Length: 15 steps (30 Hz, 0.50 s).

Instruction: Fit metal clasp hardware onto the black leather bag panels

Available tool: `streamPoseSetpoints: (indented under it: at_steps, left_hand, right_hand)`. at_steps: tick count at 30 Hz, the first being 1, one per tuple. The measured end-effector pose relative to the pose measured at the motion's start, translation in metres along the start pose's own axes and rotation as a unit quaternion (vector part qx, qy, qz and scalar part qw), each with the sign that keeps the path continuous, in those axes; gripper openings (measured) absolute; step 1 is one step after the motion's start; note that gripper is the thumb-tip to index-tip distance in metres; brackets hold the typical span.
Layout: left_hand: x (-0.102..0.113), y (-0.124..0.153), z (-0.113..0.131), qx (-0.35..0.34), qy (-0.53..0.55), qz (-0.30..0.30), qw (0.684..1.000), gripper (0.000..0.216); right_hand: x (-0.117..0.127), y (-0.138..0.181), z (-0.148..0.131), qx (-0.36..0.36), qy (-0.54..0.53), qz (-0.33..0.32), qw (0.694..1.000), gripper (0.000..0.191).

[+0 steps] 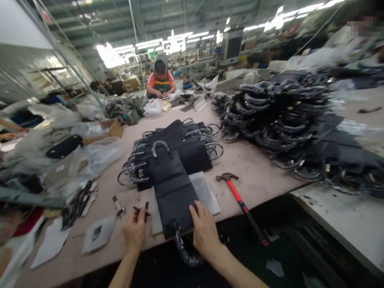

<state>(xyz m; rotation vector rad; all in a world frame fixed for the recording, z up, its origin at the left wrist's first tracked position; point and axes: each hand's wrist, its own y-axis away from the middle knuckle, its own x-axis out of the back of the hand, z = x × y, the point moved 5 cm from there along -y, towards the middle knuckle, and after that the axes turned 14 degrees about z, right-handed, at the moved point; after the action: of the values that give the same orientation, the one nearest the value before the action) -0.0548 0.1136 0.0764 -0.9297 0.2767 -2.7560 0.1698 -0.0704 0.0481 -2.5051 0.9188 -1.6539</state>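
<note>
A black leather bag panel (173,192) with wrapped handles lies flat over a grey stone slab (207,190) at the table's near edge. My right hand (204,232) rests palm down on the panel's near right corner, fingers stretched flat. My left hand (135,230) is just left of the slab, its fingers pinched on a small dark metal fitting (141,211). One wrapped handle (186,252) hangs off the table edge between my hands.
A red-handled hammer (240,200) lies right of the slab, its grip over the edge. Stacked black panels (177,144) sit behind, a big heap of bags (285,116) at right. Plastic wraps and scraps (75,168) crowd the left. A person (160,82) works at the far end.
</note>
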Motion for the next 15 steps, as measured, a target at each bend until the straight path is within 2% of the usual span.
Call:
streamPoseSetpoints:
  at_steps: [5,9,12,15]
  left_hand:
    - [-0.002,0.003,-0.01,0.007,-0.004,0.01,1.0,0.032]
    - [-0.004,0.009,-0.025,-0.019,-0.011,0.019,1.0,0.036]
    - [-0.005,0.014,-0.041,-0.065,-0.022,0.052,0.996,0.039]
    - [-0.012,0.013,-0.058,-0.101,-0.033,0.109,0.988,0.044]
  right_hand:
    - [0.024,0.008,0.014,-0.052,0.06,0.029,0.996,0.06]
    - [0.028,0.023,0.034,-0.157,-0.04,0.079,0.984,0.052]
    - [0.026,0.028,0.046,-0.277,-0.163,0.109,0.941,0.061]
    - [0.016,0.024,0.053,-0.412,-0.29,0.089,0.859,0.08]
